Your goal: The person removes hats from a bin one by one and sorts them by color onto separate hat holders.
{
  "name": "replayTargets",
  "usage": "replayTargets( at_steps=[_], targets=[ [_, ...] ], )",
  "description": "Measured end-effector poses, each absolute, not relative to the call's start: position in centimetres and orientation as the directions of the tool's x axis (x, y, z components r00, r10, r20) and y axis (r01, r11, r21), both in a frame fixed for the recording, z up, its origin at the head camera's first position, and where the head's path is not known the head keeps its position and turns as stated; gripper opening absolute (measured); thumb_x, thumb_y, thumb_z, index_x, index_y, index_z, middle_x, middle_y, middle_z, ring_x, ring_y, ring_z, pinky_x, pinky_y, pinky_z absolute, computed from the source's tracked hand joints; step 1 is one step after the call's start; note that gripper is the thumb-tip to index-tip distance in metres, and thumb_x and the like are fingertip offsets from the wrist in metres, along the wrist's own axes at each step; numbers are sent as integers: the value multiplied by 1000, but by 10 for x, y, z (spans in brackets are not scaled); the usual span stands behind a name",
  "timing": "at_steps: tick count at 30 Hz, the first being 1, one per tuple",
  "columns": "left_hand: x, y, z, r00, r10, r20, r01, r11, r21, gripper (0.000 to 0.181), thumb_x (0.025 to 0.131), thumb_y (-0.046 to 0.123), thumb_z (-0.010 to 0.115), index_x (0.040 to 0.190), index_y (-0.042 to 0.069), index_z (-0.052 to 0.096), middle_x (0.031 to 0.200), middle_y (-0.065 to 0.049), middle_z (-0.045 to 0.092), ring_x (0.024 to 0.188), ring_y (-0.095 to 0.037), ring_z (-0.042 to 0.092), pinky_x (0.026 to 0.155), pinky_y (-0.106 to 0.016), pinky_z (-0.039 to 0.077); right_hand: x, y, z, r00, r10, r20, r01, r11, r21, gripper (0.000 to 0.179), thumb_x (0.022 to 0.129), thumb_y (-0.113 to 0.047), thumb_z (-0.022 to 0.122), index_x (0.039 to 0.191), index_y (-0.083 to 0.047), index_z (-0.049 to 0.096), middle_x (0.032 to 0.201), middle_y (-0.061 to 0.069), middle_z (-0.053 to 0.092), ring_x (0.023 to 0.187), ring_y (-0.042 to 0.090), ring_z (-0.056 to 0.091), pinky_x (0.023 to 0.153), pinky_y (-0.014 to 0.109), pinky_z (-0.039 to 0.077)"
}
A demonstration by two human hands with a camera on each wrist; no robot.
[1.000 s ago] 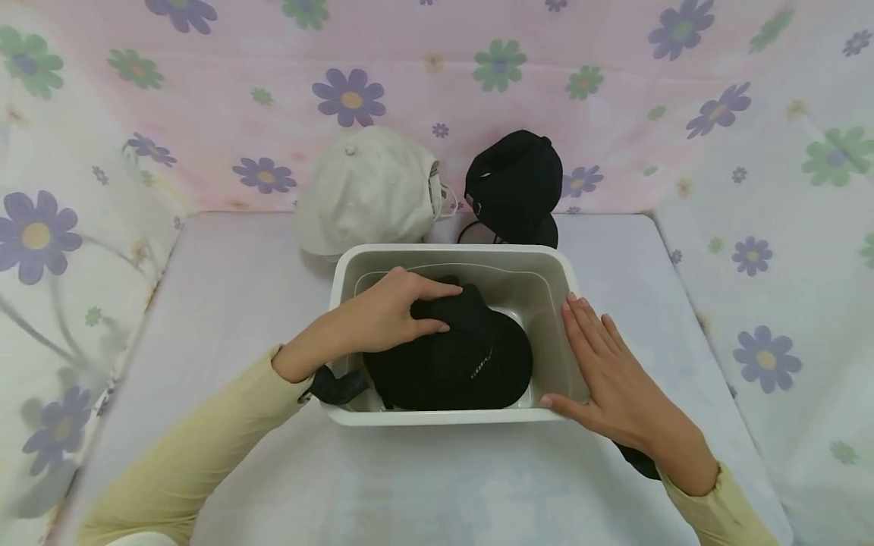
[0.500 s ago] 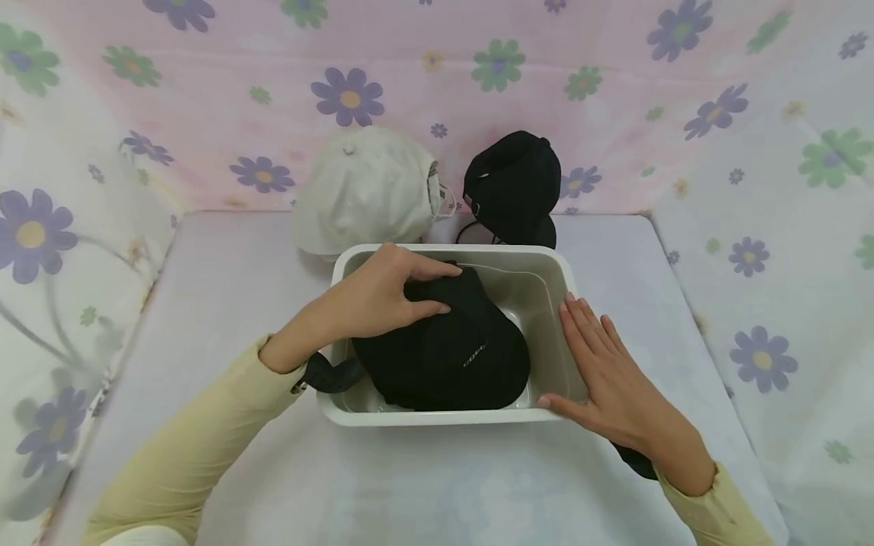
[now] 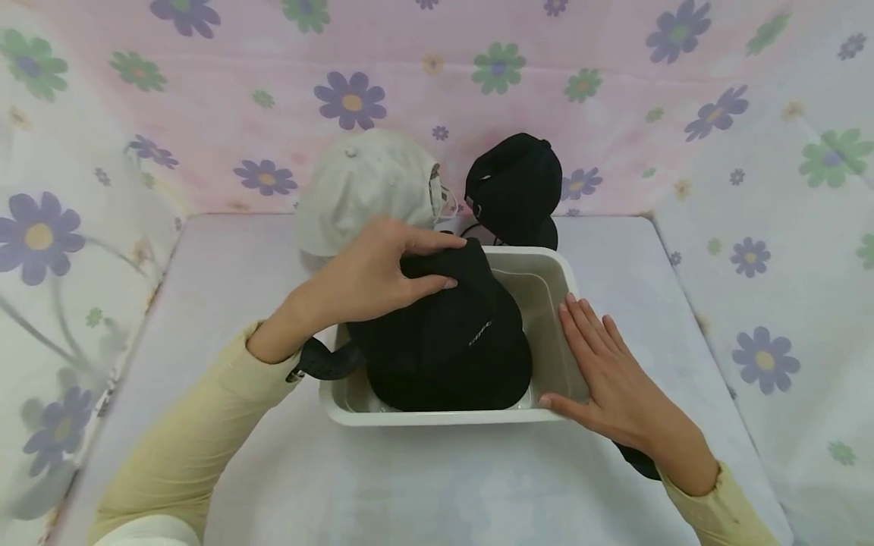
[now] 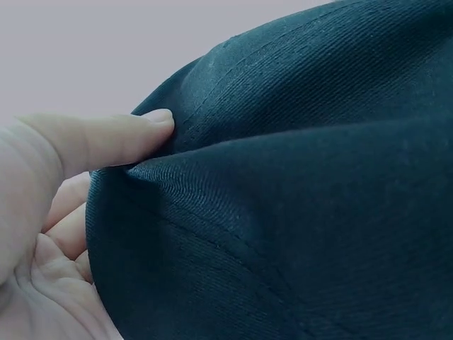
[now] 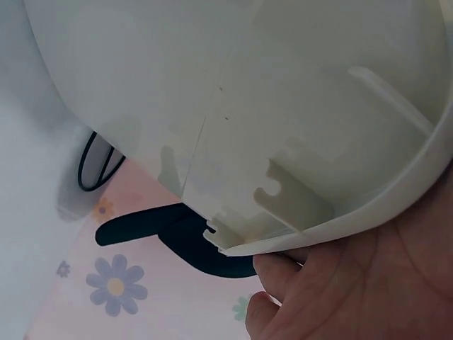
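Observation:
In the head view, my left hand (image 3: 372,273) pinches a black baseball cap (image 3: 457,303) with small pale lettering. In the left wrist view, the thumb lies on a fold of the cap (image 4: 283,205), with the other fingers behind its edge. The cap is partly above a pale plastic bin (image 3: 444,418). More black fabric (image 3: 451,390) lies under it in the bin; I cannot tell if that is a separate cap. My right hand (image 3: 614,375) rests with straight fingers against the bin's right side. The right wrist view shows the bin's outer wall (image 5: 212,85) beside the palm.
Behind the bin stand a cream cap (image 3: 372,186) with a cord and another black cap (image 3: 515,189), close to its back rim. A pale cloth covers the table (image 3: 437,485). Flower-printed fabric (image 3: 423,76) encloses the back and sides.
My left hand has lifted the black cap up and back, from inside the bin to above its far rim. Black fabric beneath has come into view. The right hand stays put.

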State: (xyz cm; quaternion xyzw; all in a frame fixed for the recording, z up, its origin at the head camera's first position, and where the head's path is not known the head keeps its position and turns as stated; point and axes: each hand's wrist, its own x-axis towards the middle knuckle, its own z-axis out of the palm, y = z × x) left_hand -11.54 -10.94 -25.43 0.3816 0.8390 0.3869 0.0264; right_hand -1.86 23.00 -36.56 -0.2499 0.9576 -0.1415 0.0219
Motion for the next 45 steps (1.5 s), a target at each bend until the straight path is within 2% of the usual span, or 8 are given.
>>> replayTargets(
  at_steps=[3, 5, 6, 17, 21, 28, 42, 45],
  targets=[
    [-117, -109, -247, -700, 652, 290, 641, 394, 659, 43, 86, 6, 81, 128, 1, 70, 115, -10, 76, 95, -17, 72, 79, -29, 55, -19, 229, -366, -876, -482, 24, -467, 836, -286, 114, 87, -64, 67, 164, -5, 7, 171, 14, 6, 159, 27, -3, 127, 38, -9],
    [-118, -109, -242, -696, 640, 325, 653, 376, 658, 43, 86, 6, 81, 127, 1, 71, 126, -10, 71, 110, -18, 71, 87, -32, 56, -19, 229, -366, -877, -480, 22, -465, 837, -288, 114, 87, -64, 67, 164, -5, 7, 171, 14, 6, 159, 27, -3, 127, 39, -8],
    [-118, -110, -239, -697, 631, 340, 657, 372, 656, 43, 86, 6, 81, 127, 2, 71, 126, -10, 71, 111, -18, 71, 88, -32, 56, -19, 229, -366, -877, -480, 19, -464, 838, -288, 114, 88, -64, 66, 164, -5, 7, 171, 15, 6, 159, 28, -3, 127, 40, -7],
    [-119, -104, -214, -712, 536, 455, 681, 365, 635, 39, 87, 6, 80, 125, 2, 72, 120, -9, 74, 105, -15, 73, 89, -29, 57, -21, 228, -368, -874, -485, 20, -468, 830, -305, 114, 87, -64, 67, 164, -5, 7, 171, 14, 5, 159, 28, -2, 128, 40, -6],
    [-125, -99, -207, -722, 488, 490, 682, 387, 620, 36, 89, 8, 79, 124, 3, 73, 120, -8, 74, 107, -14, 72, 92, -28, 56, -22, 230, -368, -872, -489, 25, -473, 829, -296, 114, 87, -64, 68, 164, -5, 7, 172, 13, 5, 159, 27, -2, 128, 36, -5],
    [-136, -88, -200, -708, 446, 548, 703, 368, 608, 33, 90, 9, 78, 122, 2, 74, 120, -9, 74, 112, -15, 71, 97, -26, 54, -22, 230, -367, -875, -484, 13, -465, 833, -300, 114, 88, -63, 68, 163, -3, 7, 172, 13, 4, 159, 27, -2, 128, 35, -4],
    [-161, -60, -195, -685, 415, 599, 729, 380, 569, 35, 94, 10, 73, 128, 0, 69, 121, -11, 74, 112, -16, 70, 101, -18, 48, -21, 230, -368, -868, -496, 30, -481, 825, -296, 113, 88, -63, 68, 163, -1, 9, 171, 15, 6, 159, 27, -1, 126, 28, -6],
    [-166, -53, -195, -698, 396, 596, 716, 395, 576, 36, 95, 10, 73, 129, 1, 69, 121, -11, 74, 113, -17, 70, 102, -18, 47, -20, 230, -369, -867, -498, 34, -484, 823, -295, 113, 88, -64, 67, 163, -2, 8, 171, 14, 5, 159, 27, -1, 126, 27, -7]
  ],
)
